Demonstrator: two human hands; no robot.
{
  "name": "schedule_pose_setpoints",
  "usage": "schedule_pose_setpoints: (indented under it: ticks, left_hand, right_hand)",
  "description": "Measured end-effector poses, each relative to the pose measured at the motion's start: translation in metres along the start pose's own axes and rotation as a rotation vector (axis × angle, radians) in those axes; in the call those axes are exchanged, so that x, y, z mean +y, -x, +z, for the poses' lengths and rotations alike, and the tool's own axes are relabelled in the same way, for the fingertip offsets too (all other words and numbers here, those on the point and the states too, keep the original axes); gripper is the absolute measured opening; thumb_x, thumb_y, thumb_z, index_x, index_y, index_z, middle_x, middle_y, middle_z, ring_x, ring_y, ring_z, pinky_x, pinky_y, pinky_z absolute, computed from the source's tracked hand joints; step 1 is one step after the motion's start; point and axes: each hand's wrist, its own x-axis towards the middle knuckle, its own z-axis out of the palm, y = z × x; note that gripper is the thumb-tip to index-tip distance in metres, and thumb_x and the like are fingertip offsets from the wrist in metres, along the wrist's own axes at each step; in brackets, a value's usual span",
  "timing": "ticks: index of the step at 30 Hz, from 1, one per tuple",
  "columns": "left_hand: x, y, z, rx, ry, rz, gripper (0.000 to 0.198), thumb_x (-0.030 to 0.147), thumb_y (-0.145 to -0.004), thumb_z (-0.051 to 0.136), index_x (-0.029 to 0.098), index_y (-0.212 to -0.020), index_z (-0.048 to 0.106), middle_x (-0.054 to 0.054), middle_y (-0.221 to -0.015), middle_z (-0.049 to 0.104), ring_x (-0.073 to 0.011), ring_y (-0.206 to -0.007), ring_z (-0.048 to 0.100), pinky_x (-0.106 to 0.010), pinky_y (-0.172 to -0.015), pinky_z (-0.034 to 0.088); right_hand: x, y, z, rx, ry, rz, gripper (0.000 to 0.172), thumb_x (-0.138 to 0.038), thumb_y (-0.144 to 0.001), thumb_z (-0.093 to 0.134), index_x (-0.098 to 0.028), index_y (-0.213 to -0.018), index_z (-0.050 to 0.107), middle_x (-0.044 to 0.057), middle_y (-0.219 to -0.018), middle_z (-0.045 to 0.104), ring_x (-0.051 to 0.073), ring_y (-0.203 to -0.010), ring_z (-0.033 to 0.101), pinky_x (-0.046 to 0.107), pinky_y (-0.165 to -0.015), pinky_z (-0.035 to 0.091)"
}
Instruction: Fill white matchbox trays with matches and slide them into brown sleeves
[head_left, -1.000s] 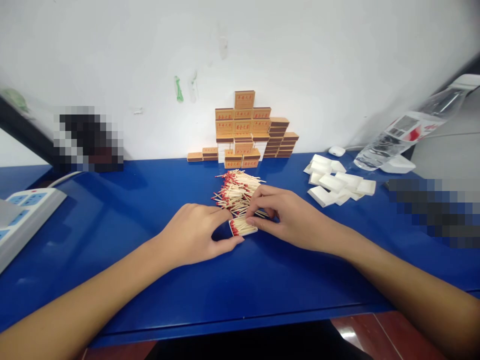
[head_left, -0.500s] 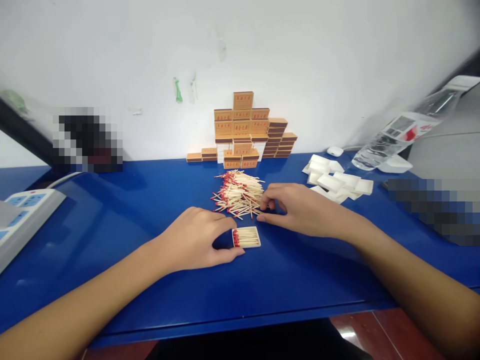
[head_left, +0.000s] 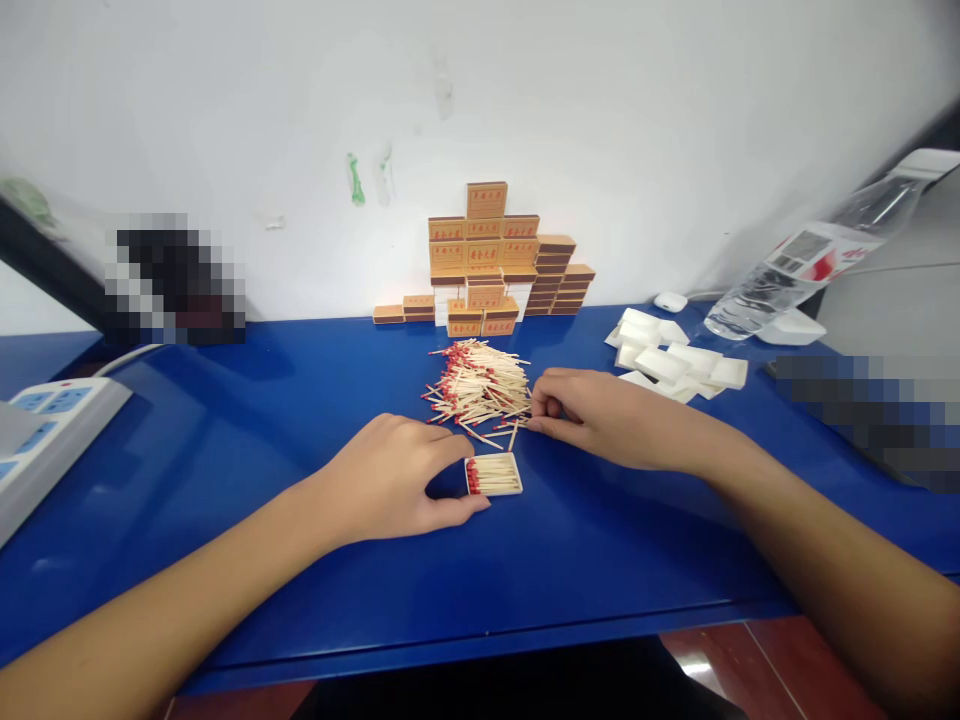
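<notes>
– Where does the matchbox tray (head_left: 507, 493) lie relative to the left hand (head_left: 401, 475)?
– At its fingertips, on the blue table (head_left: 450, 585). The index finger meets the tray's far edge and the thumb its near edge, both toward the left end, so the hand grips it across the width.
– And the matches inside (head_left: 498, 474)?
– Side by side, red heads toward that hand.
– What about the right hand (head_left: 596, 415)?
– Its fingertips are drawn together at the right edge of the match pile (head_left: 484, 385), beyond the tray. I can't tell whether they pinch a match.
– Anything near it?
– Loose matchsticks (head_left: 514, 435) between pile and tray, white inner trays (head_left: 663, 365) heaped beyond the hand, stacked matchboxes (head_left: 484, 254) behind the pile.
</notes>
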Motion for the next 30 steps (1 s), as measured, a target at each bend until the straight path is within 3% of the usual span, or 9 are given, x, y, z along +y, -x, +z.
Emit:
schedule_pose_setpoints:
  ticks: [6, 11, 16, 23, 30]
  left_hand:
    - [0.001, 0.000, -0.001, 0.002, -0.010, 0.003, 0.032, 0.051, -0.094, 0.065, 0.020, -0.097, 0.073, 0.000, -0.083, 0.076, -0.0212, -0.074, 0.073, -0.033, -0.063, 0.047]
    - [0.001, 0.000, -0.001, 0.006, -0.014, 0.005, 0.031, 0.050, -0.094, 0.066, 0.020, -0.097, 0.073, 0.000, -0.083, 0.076, -0.0207, -0.073, 0.073, -0.032, -0.063, 0.046]
    - [-0.001, 0.000, 0.001, 0.031, -0.015, -0.009, 0.032, 0.051, -0.094, 0.066, 0.020, -0.100, 0.074, -0.001, -0.084, 0.077, -0.0211, -0.073, 0.074, -0.031, -0.063, 0.047]
    - [-0.001, 0.001, 0.002, 0.112, -0.011, -0.049, 0.034, 0.052, -0.094, 0.066, 0.019, -0.095, 0.074, 0.000, -0.072, 0.072, -0.0166, -0.059, 0.064, -0.030, -0.055, 0.041]
    - [-0.002, 0.000, 0.002, 0.170, 0.007, -0.051, 0.033, 0.051, -0.093, 0.067, 0.019, -0.094, 0.074, 0.001, -0.073, 0.073, -0.0145, -0.059, 0.064, -0.029, -0.056, 0.041]
  right_hand:
    - [-0.011, -0.001, -0.007, 0.136, -0.147, 0.010, 0.016, -0.037, -0.096, 0.063, -0.023, -0.090, 0.065, 0.000, -0.077, 0.066, 0.015, -0.063, 0.054, 0.030, -0.060, 0.038]
    - [-0.031, -0.002, -0.001, 0.157, -0.418, -0.082, 0.028, -0.039, -0.099, 0.061, -0.025, -0.122, 0.065, 0.001, -0.087, 0.069, 0.016, -0.070, 0.058, 0.030, -0.062, 0.045]
    - [-0.046, 0.000, 0.004, 0.160, -0.592, -0.058, 0.021, -0.043, -0.094, 0.069, -0.023, -0.093, 0.075, 0.003, -0.087, 0.074, 0.016, -0.070, 0.061, 0.031, -0.064, 0.048]
    - [-0.050, -0.001, 0.009, 0.119, -0.688, -0.036, 0.013, -0.034, -0.089, 0.076, -0.022, -0.083, 0.075, 0.000, -0.081, 0.073, 0.013, -0.066, 0.058, 0.029, -0.063, 0.047]
    - [-0.049, -0.003, 0.011, 0.148, -0.668, 0.017, 0.019, -0.040, -0.087, 0.078, -0.021, -0.082, 0.075, -0.001, -0.071, 0.065, 0.012, -0.059, 0.049, 0.029, -0.057, 0.039]
